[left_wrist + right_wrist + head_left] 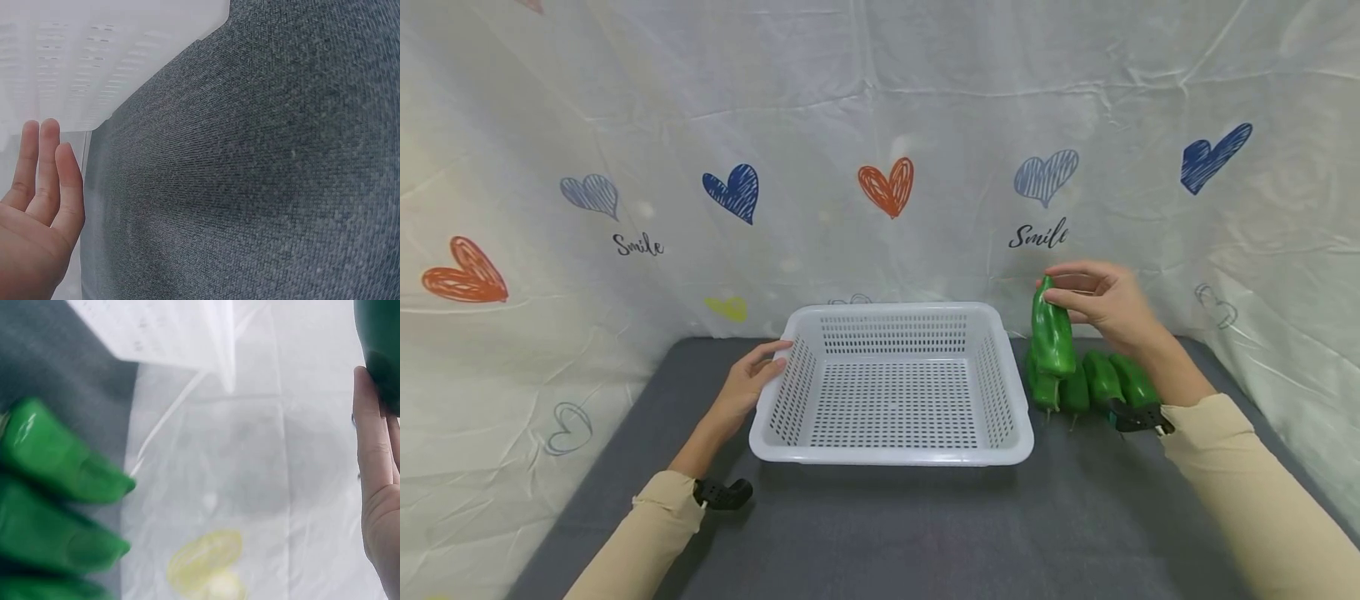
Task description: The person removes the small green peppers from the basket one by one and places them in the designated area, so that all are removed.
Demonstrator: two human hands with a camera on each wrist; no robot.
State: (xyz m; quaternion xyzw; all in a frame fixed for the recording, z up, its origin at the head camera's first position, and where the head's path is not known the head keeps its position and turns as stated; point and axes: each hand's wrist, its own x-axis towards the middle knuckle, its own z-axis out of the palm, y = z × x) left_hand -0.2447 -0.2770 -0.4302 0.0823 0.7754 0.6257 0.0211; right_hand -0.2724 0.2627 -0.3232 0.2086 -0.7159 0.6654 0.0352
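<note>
My right hand (1108,304) pinches a long green pepper (1052,333) near its narrow top end and holds it up, just right of the basket. Its thick end hangs downward, over other green peppers (1103,379) lying side by side on the table. In the right wrist view, part of the held pepper (380,337) shows above the fingers. My left hand (747,385) touches the left rim of a white perforated plastic basket (891,456), its fingers fairly straight. Three fingers of that hand (44,206) point up beside the basket's outer wall in the left wrist view.
A dark grey cloth (910,533) covers the table under the basket and peppers. Behind and at both sides hangs a white sheet (820,133) printed with hearts and "Smile". The basket's floor (895,404) shows with nothing lying on it.
</note>
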